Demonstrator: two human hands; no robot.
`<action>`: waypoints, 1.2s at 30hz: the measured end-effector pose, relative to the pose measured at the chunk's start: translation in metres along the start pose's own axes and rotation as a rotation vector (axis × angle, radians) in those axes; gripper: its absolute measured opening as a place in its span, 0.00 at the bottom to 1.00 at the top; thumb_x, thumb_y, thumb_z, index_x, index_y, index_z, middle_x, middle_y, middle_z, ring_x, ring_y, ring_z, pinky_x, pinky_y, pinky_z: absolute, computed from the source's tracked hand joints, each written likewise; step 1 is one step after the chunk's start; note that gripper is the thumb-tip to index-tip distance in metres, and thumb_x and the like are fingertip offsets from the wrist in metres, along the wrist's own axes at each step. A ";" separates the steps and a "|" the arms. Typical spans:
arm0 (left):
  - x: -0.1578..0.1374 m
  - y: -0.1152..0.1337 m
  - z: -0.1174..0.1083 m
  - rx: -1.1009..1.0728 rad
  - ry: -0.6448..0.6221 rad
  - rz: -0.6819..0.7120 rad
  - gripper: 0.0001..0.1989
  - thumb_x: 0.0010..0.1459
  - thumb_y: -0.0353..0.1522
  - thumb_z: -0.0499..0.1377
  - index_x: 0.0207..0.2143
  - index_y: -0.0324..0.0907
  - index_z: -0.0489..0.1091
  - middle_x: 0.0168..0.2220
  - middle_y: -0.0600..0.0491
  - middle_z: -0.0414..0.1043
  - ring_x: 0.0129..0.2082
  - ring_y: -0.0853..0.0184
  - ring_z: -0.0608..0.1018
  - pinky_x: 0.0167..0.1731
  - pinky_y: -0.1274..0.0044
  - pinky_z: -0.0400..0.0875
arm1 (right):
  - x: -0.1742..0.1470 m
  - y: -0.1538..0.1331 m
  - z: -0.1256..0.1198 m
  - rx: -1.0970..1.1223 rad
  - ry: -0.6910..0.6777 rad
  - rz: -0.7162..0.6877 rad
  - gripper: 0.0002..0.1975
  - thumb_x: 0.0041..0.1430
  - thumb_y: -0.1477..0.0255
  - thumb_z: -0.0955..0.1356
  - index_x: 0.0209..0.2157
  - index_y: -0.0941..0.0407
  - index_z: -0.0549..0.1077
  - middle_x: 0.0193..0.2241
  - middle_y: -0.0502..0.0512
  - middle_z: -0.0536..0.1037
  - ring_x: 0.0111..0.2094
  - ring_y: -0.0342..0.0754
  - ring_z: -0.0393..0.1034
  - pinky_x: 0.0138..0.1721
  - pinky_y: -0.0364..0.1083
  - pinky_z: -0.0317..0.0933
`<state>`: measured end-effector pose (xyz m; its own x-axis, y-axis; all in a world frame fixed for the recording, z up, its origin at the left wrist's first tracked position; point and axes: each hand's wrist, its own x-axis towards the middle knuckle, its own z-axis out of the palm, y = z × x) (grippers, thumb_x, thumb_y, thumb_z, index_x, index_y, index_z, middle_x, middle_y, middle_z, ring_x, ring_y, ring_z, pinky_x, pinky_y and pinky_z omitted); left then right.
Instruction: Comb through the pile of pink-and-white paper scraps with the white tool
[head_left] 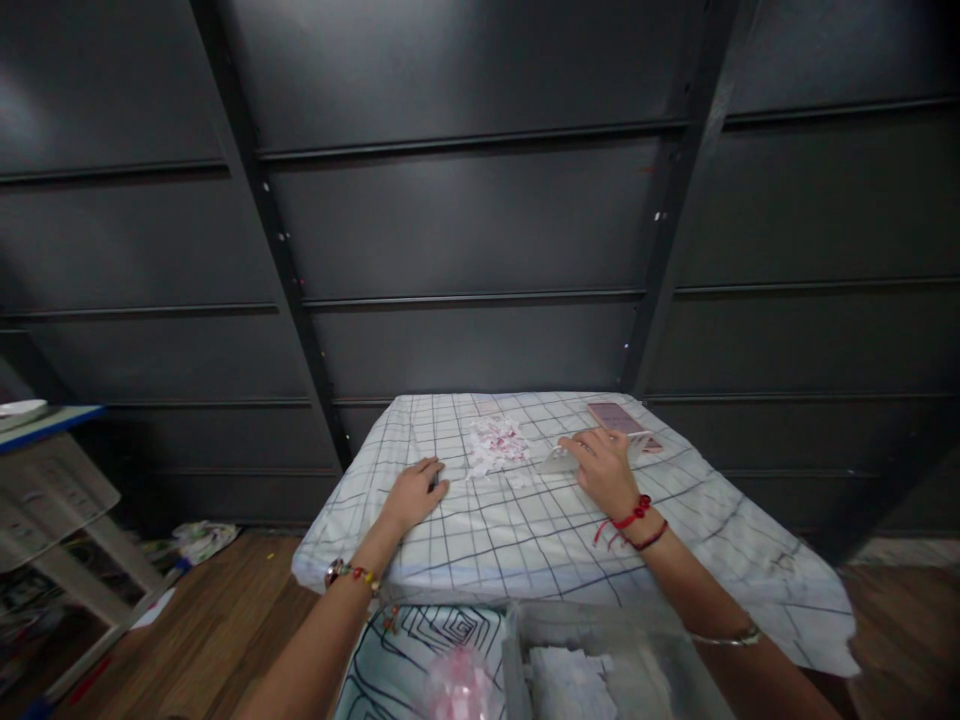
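My left hand (414, 495) rests on the checked cloth (487, 540), thumb apart from the fingers; a small dark patch between them is too unclear to name. To its right lies a loose heap of small white and pink pieces (497, 445), apart from both hands. My right hand (604, 468) is closed on a thin, whitish, partly see-through sheet (558, 461), held just above the cloth. Part of the sheet sticks out on the far side of the hand. Behind it, a pinkish flat rectangular thing (611, 415) lies partly covered near the table's back right.
Close to me stands a translucent plastic bin (585, 625) with white papers (570, 685) inside. Left of it, a pink clear-wrapped bundle (459, 685) lies on a patterned cloth (420, 640). A dark panelled wall (480, 220) rises behind the table. A blue-edged stand (60, 480) is at left.
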<state>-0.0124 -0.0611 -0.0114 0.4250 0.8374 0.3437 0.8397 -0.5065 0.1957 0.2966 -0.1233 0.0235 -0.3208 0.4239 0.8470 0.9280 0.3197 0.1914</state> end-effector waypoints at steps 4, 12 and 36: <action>0.000 -0.001 0.000 -0.002 -0.002 0.003 0.17 0.57 0.33 0.51 0.47 0.37 0.67 0.52 0.45 0.65 0.52 0.61 0.66 0.52 0.73 0.57 | 0.003 0.001 -0.016 0.009 -0.019 -0.040 0.21 0.41 0.87 0.59 0.36 0.56 0.71 0.29 0.52 0.71 0.34 0.47 0.59 0.41 0.50 0.46; 0.000 0.000 -0.001 0.020 -0.006 0.003 0.16 0.58 0.33 0.51 0.47 0.38 0.67 0.52 0.46 0.65 0.52 0.61 0.66 0.52 0.73 0.57 | 0.008 -0.006 -0.010 0.014 -0.086 -0.150 0.20 0.44 0.88 0.59 0.37 0.56 0.70 0.29 0.52 0.71 0.34 0.46 0.58 0.38 0.48 0.45; -0.002 -0.001 -0.001 0.034 0.009 0.014 0.17 0.58 0.33 0.52 0.48 0.35 0.67 0.51 0.44 0.65 0.52 0.61 0.67 0.52 0.74 0.57 | 0.038 -0.039 -0.014 0.138 -0.124 -0.363 0.15 0.53 0.85 0.58 0.36 0.57 0.70 0.26 0.52 0.70 0.31 0.46 0.56 0.35 0.47 0.45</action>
<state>-0.0142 -0.0623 -0.0116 0.4335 0.8285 0.3547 0.8448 -0.5105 0.1600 0.2506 -0.1316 0.0547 -0.6508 0.3590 0.6690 0.7191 0.5743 0.3913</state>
